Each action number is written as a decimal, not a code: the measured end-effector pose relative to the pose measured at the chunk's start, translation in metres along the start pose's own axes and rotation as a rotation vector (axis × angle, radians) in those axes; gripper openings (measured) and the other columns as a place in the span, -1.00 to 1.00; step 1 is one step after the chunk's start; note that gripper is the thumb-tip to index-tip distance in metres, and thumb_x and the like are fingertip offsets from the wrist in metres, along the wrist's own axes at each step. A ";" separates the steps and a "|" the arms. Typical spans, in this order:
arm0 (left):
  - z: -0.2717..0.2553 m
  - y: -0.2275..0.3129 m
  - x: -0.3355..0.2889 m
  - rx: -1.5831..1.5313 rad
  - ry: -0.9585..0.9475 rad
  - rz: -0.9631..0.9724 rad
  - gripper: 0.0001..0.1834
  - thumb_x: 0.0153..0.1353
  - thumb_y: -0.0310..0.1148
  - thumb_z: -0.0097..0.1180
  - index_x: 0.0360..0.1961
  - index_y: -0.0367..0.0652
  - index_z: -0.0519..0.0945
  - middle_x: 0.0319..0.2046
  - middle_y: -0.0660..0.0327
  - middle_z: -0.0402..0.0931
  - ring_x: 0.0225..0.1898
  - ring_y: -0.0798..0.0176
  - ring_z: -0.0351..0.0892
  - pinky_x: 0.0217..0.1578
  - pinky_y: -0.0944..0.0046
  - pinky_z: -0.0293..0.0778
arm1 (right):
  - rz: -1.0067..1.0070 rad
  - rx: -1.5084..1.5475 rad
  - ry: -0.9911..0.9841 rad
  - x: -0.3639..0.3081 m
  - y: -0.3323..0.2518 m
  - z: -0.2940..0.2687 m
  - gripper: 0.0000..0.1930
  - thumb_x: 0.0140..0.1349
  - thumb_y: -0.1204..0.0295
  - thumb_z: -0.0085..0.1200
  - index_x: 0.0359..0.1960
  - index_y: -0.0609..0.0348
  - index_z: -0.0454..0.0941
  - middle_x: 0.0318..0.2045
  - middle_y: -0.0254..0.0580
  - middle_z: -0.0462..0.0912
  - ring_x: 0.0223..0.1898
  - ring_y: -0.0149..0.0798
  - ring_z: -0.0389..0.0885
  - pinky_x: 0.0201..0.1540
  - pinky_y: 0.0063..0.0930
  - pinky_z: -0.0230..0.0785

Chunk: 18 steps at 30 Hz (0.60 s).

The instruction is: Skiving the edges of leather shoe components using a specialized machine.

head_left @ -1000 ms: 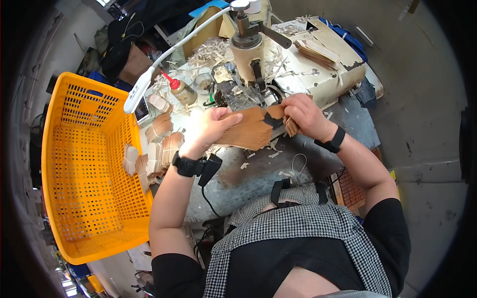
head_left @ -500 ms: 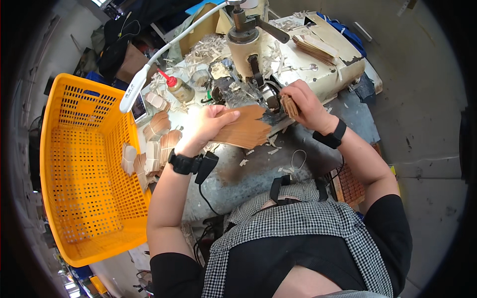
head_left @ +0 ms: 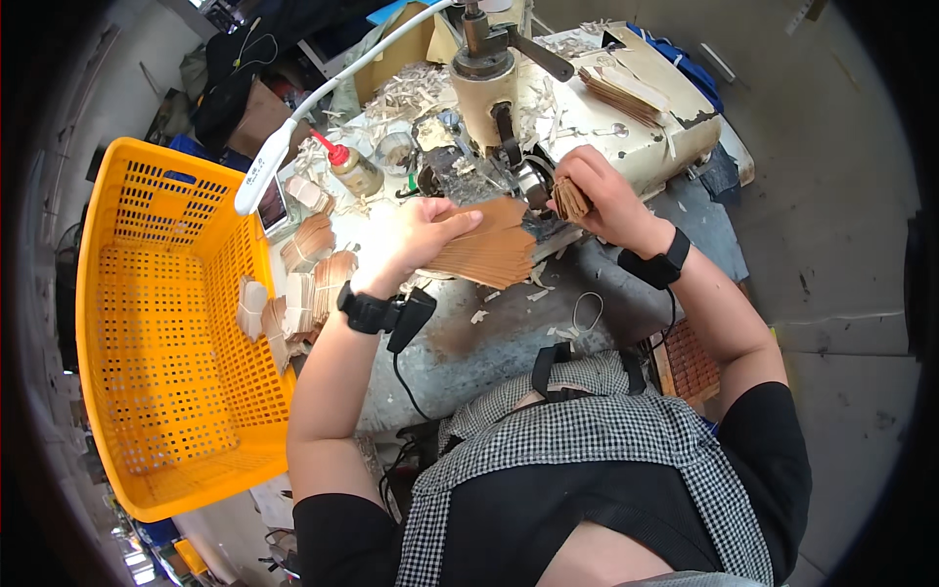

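A fanned stack of flat brown leather-like pieces (head_left: 489,247) rests in my left hand (head_left: 430,233), its thumb pressed on top and the fingers hidden below. The free ends spread to the right, close to the metal wheel (head_left: 534,183) of a cream bench machine (head_left: 486,112). Just right of that wheel, my right hand (head_left: 604,196) is closed round a small bundle of brown pieces (head_left: 570,200). The bundle's layered edges face the machine, apart from the fanned stack. Dark bands with small devices sit on both wrists.
A yellow plastic basket (head_left: 176,352) stands at the left. Beside it lie several tied bundles (head_left: 301,298). A red-capped bottle (head_left: 354,171), a glass jar (head_left: 395,154) and pale shavings (head_left: 411,90) are behind my left hand. More brown strips (head_left: 621,96) lie on the machine's cream cover.
My right hand has risen slightly with its bundle, which now shows more of its layered edge. The stack in my left hand has shifted up a little.
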State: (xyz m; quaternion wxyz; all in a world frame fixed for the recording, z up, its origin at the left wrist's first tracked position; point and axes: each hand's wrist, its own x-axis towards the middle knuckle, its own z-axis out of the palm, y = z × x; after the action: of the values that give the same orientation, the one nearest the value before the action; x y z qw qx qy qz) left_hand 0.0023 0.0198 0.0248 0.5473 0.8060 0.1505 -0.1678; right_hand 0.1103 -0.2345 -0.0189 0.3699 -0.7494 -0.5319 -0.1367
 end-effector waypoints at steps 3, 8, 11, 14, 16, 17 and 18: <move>0.009 0.003 0.008 0.103 -0.013 0.032 -0.78 0.17 -0.24 0.30 -0.38 -0.18 0.61 -0.51 0.39 0.57 -0.50 0.55 0.48 -0.43 0.49 0.40 | -0.045 -0.094 -0.067 0.009 -0.003 0.002 -0.51 -0.18 0.61 0.28 -0.14 0.15 0.39 -0.14 -0.12 0.46 -0.03 0.00 0.41 0.06 -0.25 0.28; -0.001 -0.012 0.001 -0.204 -0.134 0.138 -0.77 0.15 -0.26 0.31 -0.37 -0.20 0.60 -0.47 0.38 0.58 -0.49 0.55 0.49 -0.43 0.50 0.40 | 0.097 0.009 -0.039 0.002 0.003 -0.005 -0.46 -0.28 0.65 0.28 -0.15 0.15 0.39 -0.21 -0.13 0.45 -0.11 0.01 0.40 -0.01 -0.21 0.27; -0.005 -0.007 0.000 -0.213 -0.114 0.027 -0.78 0.16 -0.28 0.30 -0.35 -0.21 0.59 -0.46 0.36 0.59 -0.48 0.55 0.49 -0.43 0.50 0.40 | 0.073 0.032 -0.013 -0.001 0.003 -0.006 -0.45 -0.29 0.65 0.30 -0.16 0.15 0.38 -0.23 -0.13 0.44 -0.15 0.01 0.38 -0.05 -0.20 0.27; 0.003 -0.006 0.008 -0.096 -0.047 0.003 -0.79 0.18 -0.29 0.28 -0.33 -0.21 0.59 -0.46 0.35 0.59 -0.48 0.54 0.50 -0.44 0.50 0.40 | -0.025 0.010 -0.035 0.004 -0.001 -0.002 -0.44 -0.29 0.64 0.31 -0.15 0.15 0.38 -0.23 -0.14 0.45 -0.15 0.01 0.38 -0.06 -0.21 0.27; 0.006 -0.004 0.007 -0.077 -0.064 0.055 -0.79 0.19 -0.28 0.28 -0.33 -0.20 0.59 -0.46 0.35 0.59 -0.49 0.54 0.50 -0.46 0.50 0.40 | -0.073 -0.056 -0.046 0.007 -0.001 -0.001 -0.48 -0.24 0.60 0.32 -0.16 0.15 0.38 -0.23 -0.13 0.45 -0.15 -0.01 0.38 -0.06 -0.23 0.28; 0.007 -0.001 0.002 -0.108 -0.105 0.097 -0.78 0.19 -0.26 0.28 -0.34 -0.20 0.59 -0.47 0.35 0.59 -0.50 0.54 0.50 -0.46 0.49 0.40 | -0.082 -0.122 -0.057 0.008 0.001 -0.001 -0.51 -0.17 0.57 0.33 -0.16 0.16 0.38 -0.22 -0.13 0.45 -0.15 -0.03 0.39 -0.07 -0.26 0.29; 0.006 0.000 0.000 -0.140 -0.146 0.139 -0.77 0.19 -0.25 0.28 -0.35 -0.20 0.60 -0.48 0.35 0.58 -0.50 0.54 0.50 -0.47 0.49 0.40 | -0.091 -0.188 -0.069 0.008 0.003 -0.002 -0.55 -0.11 0.53 0.34 -0.17 0.16 0.38 -0.22 -0.13 0.45 -0.15 -0.04 0.40 -0.07 -0.28 0.30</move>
State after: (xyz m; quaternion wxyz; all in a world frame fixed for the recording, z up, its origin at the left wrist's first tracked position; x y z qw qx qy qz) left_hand 0.0016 0.0137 0.0230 0.6221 0.7599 0.0653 -0.1770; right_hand 0.1164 -0.2307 -0.0136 0.2728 -0.7602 -0.5625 -0.1766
